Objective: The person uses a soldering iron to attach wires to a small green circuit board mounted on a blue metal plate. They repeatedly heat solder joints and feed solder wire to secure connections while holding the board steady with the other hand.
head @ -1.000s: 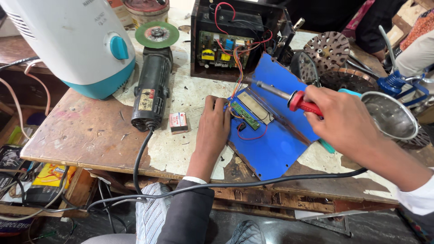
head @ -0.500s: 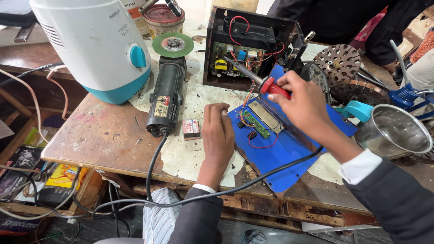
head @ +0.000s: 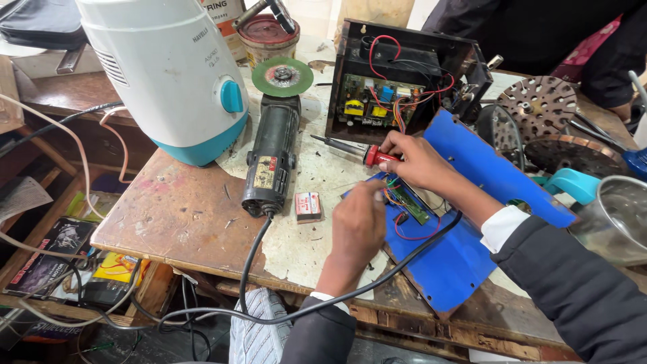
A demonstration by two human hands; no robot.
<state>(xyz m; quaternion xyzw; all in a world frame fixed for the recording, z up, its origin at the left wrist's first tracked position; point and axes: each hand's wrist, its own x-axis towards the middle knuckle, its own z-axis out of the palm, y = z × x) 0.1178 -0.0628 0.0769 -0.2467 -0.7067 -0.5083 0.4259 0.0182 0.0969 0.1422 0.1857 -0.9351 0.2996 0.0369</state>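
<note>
My right hand [head: 418,162] grips the red handle of a soldering iron [head: 347,148], whose metal tip points left and lies low over the bench. My left hand [head: 357,219] rests with closed fingers at the left edge of a blue metal panel [head: 451,263], pinching something thin that I cannot make out. A small green circuit board [head: 411,203] with red wires sits on the panel between my hands. Behind them stands an open black box [head: 404,74] with a circuit board and coloured wires inside.
A black angle grinder [head: 273,152] with a green disc lies left of my hands, a small box [head: 308,204] beside it. A white and teal mixer base [head: 172,74] stands at the back left. A steel bowl [head: 617,216] and perforated discs [head: 542,101] lie right. A black cable [head: 377,276] crosses the bench edge.
My right hand has carried the soldering iron from over the blue panel leftward, so its tip now points left over the bench. My left hand stays at the panel's edge.
</note>
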